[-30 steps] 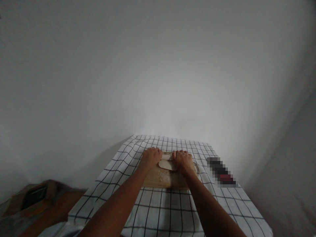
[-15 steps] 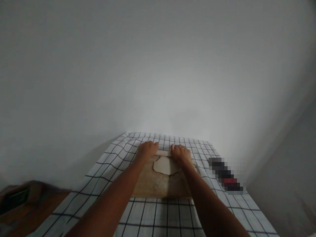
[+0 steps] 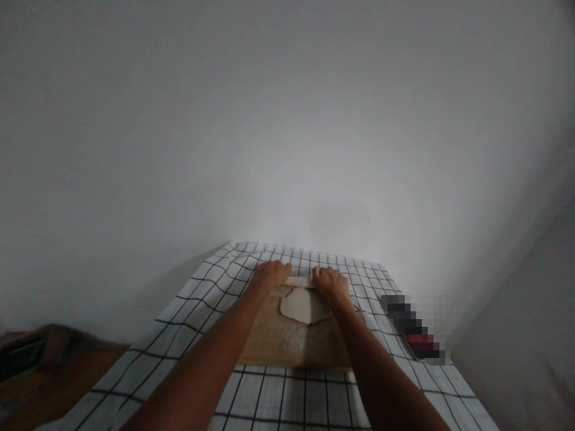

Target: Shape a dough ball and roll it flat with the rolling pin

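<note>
A pale rolling pin lies crosswise near the far edge of the wooden board. My left hand is closed over its left end, my right hand over its right end. On the near side of the pin, a flat, uneven sheet of white dough rests on the board. My right hand and forearm cover part of its right side. A dusting of flour shows on the wood in front of the dough.
A white tablecloth with black grid lines covers the table, which stands against a pale wall. Toward the right table edge lies a dark, pixelated flat object. Brown furniture stands low at the left.
The view has tilted slightly, so the board and table sit a little lower in the picture. Both hands stay on the rolling pin at the board's far side; the dough looks the same.
</note>
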A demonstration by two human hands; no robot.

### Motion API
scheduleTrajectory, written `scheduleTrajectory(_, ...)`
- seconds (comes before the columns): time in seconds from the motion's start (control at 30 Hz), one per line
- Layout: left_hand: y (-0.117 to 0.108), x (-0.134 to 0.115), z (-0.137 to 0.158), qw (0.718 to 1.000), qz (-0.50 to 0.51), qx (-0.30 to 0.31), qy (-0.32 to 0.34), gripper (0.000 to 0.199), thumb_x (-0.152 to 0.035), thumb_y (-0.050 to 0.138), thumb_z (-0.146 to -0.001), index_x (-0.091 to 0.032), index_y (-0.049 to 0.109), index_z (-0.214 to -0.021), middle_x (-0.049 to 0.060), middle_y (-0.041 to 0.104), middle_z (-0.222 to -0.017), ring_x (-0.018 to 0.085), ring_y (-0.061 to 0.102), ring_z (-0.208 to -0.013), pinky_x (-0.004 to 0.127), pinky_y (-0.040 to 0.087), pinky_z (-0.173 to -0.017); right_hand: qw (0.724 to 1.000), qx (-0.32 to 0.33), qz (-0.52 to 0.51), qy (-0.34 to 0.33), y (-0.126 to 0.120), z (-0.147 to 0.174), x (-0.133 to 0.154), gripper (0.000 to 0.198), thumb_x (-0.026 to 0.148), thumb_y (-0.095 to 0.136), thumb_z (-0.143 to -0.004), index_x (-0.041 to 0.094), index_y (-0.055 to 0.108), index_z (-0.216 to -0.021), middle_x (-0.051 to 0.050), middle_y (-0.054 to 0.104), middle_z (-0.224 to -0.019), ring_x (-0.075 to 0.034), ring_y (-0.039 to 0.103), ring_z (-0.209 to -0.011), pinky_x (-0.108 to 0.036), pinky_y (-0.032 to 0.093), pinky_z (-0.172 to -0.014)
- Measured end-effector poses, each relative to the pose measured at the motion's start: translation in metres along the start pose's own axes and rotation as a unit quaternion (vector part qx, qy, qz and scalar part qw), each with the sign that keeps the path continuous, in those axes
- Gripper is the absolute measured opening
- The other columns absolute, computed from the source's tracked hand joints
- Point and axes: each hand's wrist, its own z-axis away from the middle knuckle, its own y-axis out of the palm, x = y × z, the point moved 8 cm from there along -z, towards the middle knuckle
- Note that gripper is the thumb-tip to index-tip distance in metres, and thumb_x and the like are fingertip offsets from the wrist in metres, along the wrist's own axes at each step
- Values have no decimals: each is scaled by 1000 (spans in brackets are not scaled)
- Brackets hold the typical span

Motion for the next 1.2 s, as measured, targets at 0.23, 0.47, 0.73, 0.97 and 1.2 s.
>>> scheduleTrajectory(0.23,-3,-8,19,992,-46,-91,79,29,-17,43,-95,-18,67,-112,18,71,-101,29,69,-95,45,51,-82,995,-39,67,-60,1,11,8,38,25,33,-101,19,67,-117,-17,71,-110,-29,68,-100,-39,51,-81)
scheduleTrajectory(0.47,-9,-6,37,982,-29,-176,62,28,-18,43,-96,-13,70,-99,18,69,-96,29,66,-93,44,51,-79,986,-75,104,-103,5,23,11,35,20,32,-102,19,64,-115,-15,71,-100,-27,67,-96,-36,51,-77)
scheduleTrajectory(0.73,-13,-9,56,973,-29,-215,83,25,-15,44,-95,-12,69,-98,18,67,-98,27,60,-97,42,47,-85,991,-90,53,-88,-7,37,12,30,24,36,-102,20,66,-104,-13,71,-105,-25,64,-105,-35,49,-80)
scheduleTrajectory(0.97,-11,-13,63,978,-46,-171,107,24,-12,46,-94,-13,69,-101,18,68,-99,28,59,-103,41,45,-87,993,-103,-22,-50,-9,42,6,39,32,33,-105,18,70,-107,-15,65,-128,-25,56,-125,-37,48,-93)
scheduleTrajectory(1.2,-13,-10,67,984,-43,-161,65,28,-16,44,-95,-13,70,-102,18,67,-101,29,61,-100,40,46,-84,994,-91,-40,-47,-4,40,3,41,33,35,-104,17,72,-110,-14,66,-130,-23,53,-130,-35,46,-100)
